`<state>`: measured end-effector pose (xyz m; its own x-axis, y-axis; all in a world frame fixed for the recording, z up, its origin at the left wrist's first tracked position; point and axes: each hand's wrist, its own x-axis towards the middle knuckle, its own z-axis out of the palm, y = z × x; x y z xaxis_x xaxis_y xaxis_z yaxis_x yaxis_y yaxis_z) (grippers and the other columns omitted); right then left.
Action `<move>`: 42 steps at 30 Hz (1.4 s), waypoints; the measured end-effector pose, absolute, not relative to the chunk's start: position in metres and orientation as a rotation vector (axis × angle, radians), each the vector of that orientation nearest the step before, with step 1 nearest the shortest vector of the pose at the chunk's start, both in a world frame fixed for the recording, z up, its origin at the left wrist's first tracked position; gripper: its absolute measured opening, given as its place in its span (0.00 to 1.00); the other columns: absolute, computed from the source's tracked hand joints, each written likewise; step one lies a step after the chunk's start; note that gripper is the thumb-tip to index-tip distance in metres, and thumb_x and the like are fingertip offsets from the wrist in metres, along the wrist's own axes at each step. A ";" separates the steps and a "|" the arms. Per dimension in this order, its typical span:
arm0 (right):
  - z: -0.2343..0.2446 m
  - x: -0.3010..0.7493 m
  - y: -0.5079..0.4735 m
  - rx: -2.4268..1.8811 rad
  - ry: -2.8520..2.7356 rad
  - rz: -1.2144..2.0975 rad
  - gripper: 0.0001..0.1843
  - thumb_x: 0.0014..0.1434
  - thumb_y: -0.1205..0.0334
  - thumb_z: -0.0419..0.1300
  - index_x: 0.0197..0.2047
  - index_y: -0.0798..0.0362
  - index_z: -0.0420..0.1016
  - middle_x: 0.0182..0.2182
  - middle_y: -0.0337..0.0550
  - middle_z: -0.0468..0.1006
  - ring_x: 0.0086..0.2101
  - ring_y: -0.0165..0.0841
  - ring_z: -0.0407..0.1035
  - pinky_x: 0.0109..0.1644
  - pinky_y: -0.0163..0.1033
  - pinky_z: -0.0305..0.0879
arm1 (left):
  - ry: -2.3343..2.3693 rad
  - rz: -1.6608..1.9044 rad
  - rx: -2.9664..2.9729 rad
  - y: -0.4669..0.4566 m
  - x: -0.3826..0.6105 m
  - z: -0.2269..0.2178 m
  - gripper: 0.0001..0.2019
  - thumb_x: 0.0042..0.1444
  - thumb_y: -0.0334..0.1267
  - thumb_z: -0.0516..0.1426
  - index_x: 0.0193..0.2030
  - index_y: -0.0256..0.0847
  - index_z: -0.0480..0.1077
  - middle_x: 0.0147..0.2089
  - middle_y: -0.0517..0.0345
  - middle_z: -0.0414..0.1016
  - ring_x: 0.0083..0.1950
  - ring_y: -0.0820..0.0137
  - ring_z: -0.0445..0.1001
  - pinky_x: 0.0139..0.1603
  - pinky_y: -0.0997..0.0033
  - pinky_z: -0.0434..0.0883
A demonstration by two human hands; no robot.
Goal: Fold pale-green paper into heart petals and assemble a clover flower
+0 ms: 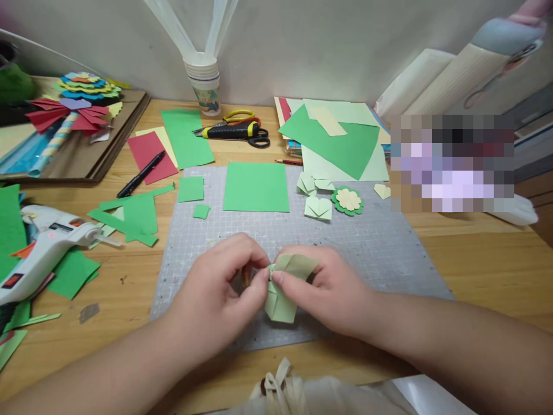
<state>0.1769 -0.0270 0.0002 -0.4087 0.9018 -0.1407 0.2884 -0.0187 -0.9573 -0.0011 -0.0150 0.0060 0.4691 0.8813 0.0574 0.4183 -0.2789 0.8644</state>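
Over the front part of the grey cutting mat [194, 242], both hands pinch one light green folded paper [284, 305]. My left hand [228, 276] grips its left edge between thumb and fingertips. My right hand [328, 288] has its thumb on the front of the paper, with the other fingers behind it and partly hidden. Creases and a small folded flap show on the paper. Beyond the hands lies a green paper square [256, 187]. To its right are several pale green folded paper pieces [318, 208] and a layered paper flower [348, 200].
A white glue gun [56, 230] lies at the left among green scraps [140, 216]. A black pen [141, 174], a black-and-yellow cutter [228, 131] and scissors [259, 138] lie farther back. Paper cups [206, 92] stand by the wall, and stacked paper sheets [332, 138] lie at the back right.
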 end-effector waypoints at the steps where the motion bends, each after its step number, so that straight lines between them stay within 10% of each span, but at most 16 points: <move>1: 0.001 0.177 -0.026 -1.254 -1.617 1.530 0.11 0.58 0.63 0.55 0.24 0.53 0.62 0.21 0.33 0.63 0.24 0.26 0.59 0.27 0.32 0.56 | 1.089 0.721 1.783 -0.013 -0.002 0.007 0.05 0.55 0.30 0.54 0.30 0.40 0.69 0.29 0.62 0.68 0.32 0.73 0.66 0.31 0.73 0.63; 10: 0.001 0.179 -0.025 -1.243 -1.284 1.772 0.09 0.58 0.60 0.58 0.28 0.54 0.66 0.23 0.35 0.69 0.25 0.26 0.64 0.28 0.30 0.62 | 0.981 0.580 0.981 -0.001 -0.009 0.001 0.03 0.50 0.39 0.65 0.31 0.44 0.79 0.27 0.64 0.74 0.25 0.79 0.62 0.27 0.79 0.61; 42: 0.000 0.178 -0.027 -1.151 -1.297 1.830 0.07 0.57 0.61 0.58 0.30 0.54 0.69 0.26 0.37 0.70 0.26 0.26 0.65 0.29 0.31 0.65 | 0.986 0.512 0.915 0.002 -0.009 -0.001 0.07 0.46 0.41 0.66 0.26 0.39 0.77 0.21 0.63 0.64 0.24 0.78 0.56 0.23 0.78 0.56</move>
